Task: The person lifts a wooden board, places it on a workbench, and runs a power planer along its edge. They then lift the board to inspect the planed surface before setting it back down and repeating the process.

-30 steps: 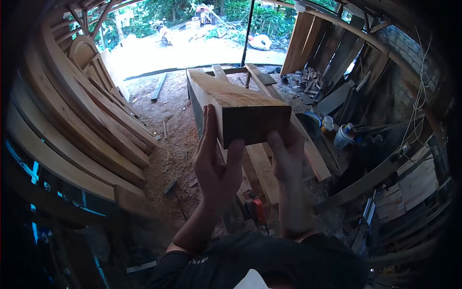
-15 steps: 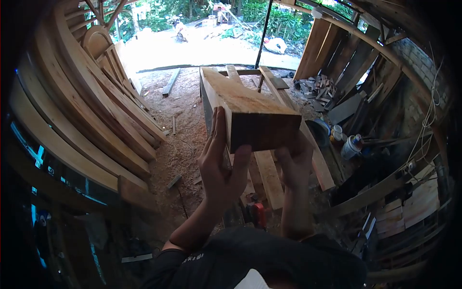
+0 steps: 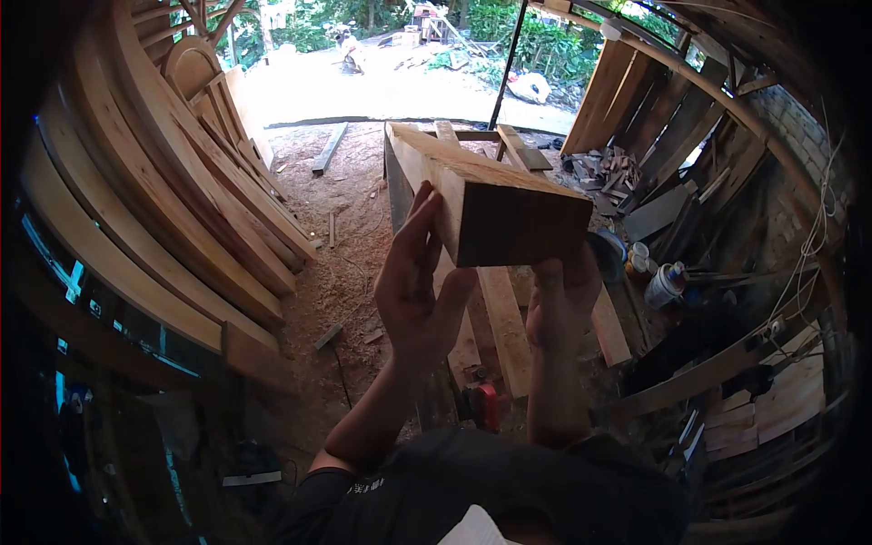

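A thick wooden beam point(image 3: 522, 222) is raised in front of my chest, its dark end face toward me and its length running away to the far end. My left hand point(image 3: 418, 282) supports its left side, fingers along the side face and thumb near the lower edge. At the lower right corner my right hand point(image 3: 563, 295) grips the beam, thumb at the bottom of the end face; its other fingers are partly hidden. Beneath the beam are lighter planks point(image 3: 505, 331), and a red power tool point(image 3: 484, 404) sits close to my body.
Long curved-looking boards point(image 3: 173, 191) lean along the left. Wood scraps point(image 3: 607, 177) are piled at the right, near a white container point(image 3: 666, 283). Sawdust covers the floor point(image 3: 341, 245), where a small block point(image 3: 329, 336) and a cable lie.
The beam's near end has shifted slightly right and up, and its end face is turned a little. Both hands have moved along with it.
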Demonstrator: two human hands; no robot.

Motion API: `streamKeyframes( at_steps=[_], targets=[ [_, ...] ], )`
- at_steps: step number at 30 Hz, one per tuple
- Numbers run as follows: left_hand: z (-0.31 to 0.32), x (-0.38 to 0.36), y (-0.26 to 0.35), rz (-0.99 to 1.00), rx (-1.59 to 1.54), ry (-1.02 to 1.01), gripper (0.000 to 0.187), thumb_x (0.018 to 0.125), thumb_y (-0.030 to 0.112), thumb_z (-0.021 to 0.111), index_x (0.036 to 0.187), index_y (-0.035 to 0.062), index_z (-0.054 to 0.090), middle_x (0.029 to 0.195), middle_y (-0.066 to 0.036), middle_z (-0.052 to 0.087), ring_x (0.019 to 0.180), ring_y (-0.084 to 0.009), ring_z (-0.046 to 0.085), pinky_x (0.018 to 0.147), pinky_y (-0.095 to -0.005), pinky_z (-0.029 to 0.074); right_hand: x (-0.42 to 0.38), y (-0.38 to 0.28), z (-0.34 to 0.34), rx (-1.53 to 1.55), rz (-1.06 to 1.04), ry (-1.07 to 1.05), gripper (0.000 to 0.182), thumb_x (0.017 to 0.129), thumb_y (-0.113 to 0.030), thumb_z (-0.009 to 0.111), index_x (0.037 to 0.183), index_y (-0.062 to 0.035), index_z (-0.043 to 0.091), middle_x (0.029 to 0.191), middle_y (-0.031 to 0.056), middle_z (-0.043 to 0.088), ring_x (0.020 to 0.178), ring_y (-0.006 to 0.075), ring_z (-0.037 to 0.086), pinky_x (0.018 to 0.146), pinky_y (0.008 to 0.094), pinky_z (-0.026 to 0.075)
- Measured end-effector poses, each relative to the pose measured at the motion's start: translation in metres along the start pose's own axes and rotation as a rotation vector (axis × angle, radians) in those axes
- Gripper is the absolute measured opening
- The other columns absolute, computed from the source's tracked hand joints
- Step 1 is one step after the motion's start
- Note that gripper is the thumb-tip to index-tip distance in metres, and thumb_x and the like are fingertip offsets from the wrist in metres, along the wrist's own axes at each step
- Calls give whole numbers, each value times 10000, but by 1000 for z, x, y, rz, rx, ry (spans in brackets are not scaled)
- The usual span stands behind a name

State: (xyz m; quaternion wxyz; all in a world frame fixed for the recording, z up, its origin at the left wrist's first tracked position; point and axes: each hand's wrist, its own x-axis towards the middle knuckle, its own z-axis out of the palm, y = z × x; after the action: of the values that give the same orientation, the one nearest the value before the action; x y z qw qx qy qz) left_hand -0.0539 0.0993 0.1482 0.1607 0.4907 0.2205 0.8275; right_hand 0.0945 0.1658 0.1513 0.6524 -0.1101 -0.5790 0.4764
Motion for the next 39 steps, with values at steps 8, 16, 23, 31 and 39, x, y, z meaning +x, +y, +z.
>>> streamKeyframes(
  at_steps=[8, 16, 23, 31, 39],
  targets=[
    [-3, 6, -3, 102, 103, 15, 632, 977, 88, 793, 1518, -93, 522, 1475, -175, 492, 1527, -331, 454, 1250, -451, 460, -1, 3, -5, -28, -27, -22, 750, 959, -299, 869, 1520, 63, 527, 1375, 119, 717, 1268, 180, 667, 1091, 332, 507],
    [0, 8, -4, 71, 126, -7, 644, 965, 66, 786, 1521, -116, 516, 1487, -189, 484, 1537, -341, 440, 1262, -457, 444, 5, 4, 1, -52, -57, 100, 762, 917, -436, 892, 1440, 34, 599, 1122, -26, 729, 852, 5, 583, 723, 176, 438],
    [0, 5, -4, 66, 119, 4, 636, 983, 94, 779, 1521, -117, 513, 1491, -190, 485, 1538, -341, 438, 1257, -458, 448, 2, 9, -14, -53, -29, 4, 776, 958, -345, 866, 1520, 68, 526, 1382, 124, 714, 1274, 182, 664, 1092, 338, 507],
    [-4, 3, -2, 61, 154, -20, 635, 1010, 149, 769, 1526, -115, 509, 1498, -192, 486, 1538, -342, 439, 1254, -452, 448, 2, 1, -11, -77, -38, -34, 805, 941, -359, 880, 1519, 72, 520, 1381, 125, 711, 1271, 176, 667, 1087, 331, 512],
    [-7, -2, 0, 50, 140, -20, 644, 1011, 160, 773, 1527, -117, 505, 1499, -192, 482, 1544, -345, 430, 1255, -454, 443, -4, 5, -8, -57, -32, -14, 832, 941, -365, 877, 1540, 67, 495, 1375, 121, 710, 1265, 177, 666, 1093, 332, 506]
  ],
)
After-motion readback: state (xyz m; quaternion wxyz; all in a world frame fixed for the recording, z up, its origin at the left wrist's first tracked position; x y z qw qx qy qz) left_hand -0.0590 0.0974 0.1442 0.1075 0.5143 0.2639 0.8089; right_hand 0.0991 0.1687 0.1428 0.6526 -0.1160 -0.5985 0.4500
